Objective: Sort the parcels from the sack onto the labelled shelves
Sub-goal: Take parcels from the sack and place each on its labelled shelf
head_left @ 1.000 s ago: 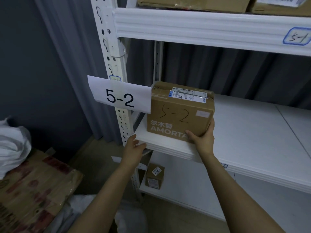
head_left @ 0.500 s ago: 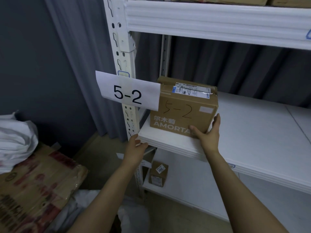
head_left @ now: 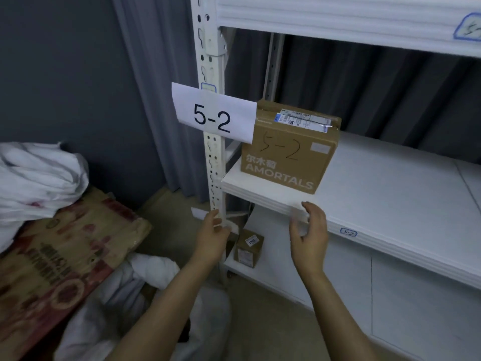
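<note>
Released since a moment ago, parcel sits on shelf; right hand and left hand open, empty.

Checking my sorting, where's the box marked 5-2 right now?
The brown box sits at the left end of the middle shelf, right beside the paper 5-2 sign, with both hands off it.

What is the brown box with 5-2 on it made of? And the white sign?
The box looks like plain matte cardboard: brown, with folded edges and a taped label on top. The 5-2 sign seems to be thin white paper, since it is flat and slightly curled at one corner.
</note>
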